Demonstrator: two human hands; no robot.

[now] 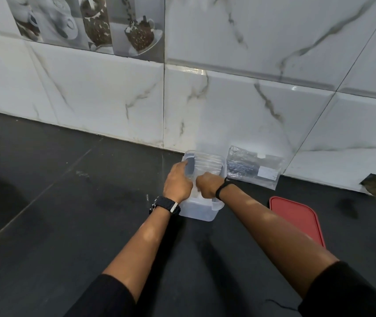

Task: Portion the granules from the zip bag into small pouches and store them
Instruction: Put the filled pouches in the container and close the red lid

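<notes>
Where the dark counter (68, 225) meets the marble-tiled wall (251, 99), a clear plastic box (202, 210) is seen standing, and both hands are set on it. The left hand (178, 181) is laid over the box's left rim, its fingers curled down over the edge so that the rim is gripped. The right hand (206, 185) is closed into a fist inside the box's open top; whether anything is pinched in it cannot be told, since its fingers are hidden. Clear ridged plastic is visible in the far part of the box, but pouches cannot be made out with certainty. The zip bag (254, 167) is propped against the wall just to the right of the box, near it but apart; it is clear and crinkled, with a dark patch and a pale label on its face, and no granules can be distinguished in it. A red lid (297, 216) is lying flat on the counter nearer the person, to the right of the box, and is partly covered by the right forearm. A black watch (165, 205) is worn on the left wrist and a black band (222, 189) on the right. A strip of tiles printed with cups and coffee beans (95, 21) is set high on the wall at the left.
</notes>
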